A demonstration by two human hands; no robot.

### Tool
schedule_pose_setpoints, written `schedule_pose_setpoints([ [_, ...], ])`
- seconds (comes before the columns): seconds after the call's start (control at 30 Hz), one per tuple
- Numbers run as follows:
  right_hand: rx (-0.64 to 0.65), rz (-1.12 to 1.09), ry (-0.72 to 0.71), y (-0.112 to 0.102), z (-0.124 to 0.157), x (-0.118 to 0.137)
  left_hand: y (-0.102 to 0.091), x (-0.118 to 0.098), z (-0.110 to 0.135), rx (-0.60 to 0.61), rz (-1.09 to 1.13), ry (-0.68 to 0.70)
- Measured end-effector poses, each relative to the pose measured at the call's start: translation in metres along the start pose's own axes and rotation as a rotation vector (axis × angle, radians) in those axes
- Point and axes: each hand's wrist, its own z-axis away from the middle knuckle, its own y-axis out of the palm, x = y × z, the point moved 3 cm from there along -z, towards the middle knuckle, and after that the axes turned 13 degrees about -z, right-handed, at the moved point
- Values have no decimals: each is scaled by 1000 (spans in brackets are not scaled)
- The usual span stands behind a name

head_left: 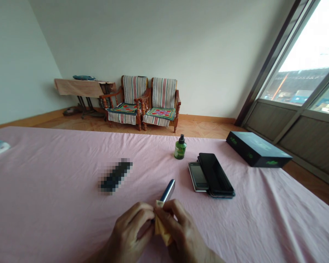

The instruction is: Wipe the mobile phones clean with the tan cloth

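In front of me, close to the near side of the bed, my left hand (133, 228) is closed round the lower end of a slim phone (168, 190) with a shiny blue edge, seen nearly edge-on. My right hand (182, 230) pinches a yellow cloth (161, 226) against the phone's side, and the cloth's loose end hangs below the fingers. The phone's upper end sticks out beyond both hands, tilted to the right. Its lower part is hidden by the fingers and cloth.
A green bottle (180, 148) with a black pump top stands ahead. To the right, a black phone (216, 175) overlaps a smaller silver-edged phone (197, 177). Farther right lies a black box (259, 148). A pixelated dark object (116, 176) rests leftward on the pink sheet (57, 204).
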Motion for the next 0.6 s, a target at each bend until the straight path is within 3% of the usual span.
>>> schedule_pose_setpoints([
  [0.4, -24, -65, -6, -2, 7, -9, 7, 0, 0, 163, -17, -104],
  [0.6, -130, -119, 12, -6, 7, -15, -4, 0, -9, -60, -114, 40],
])
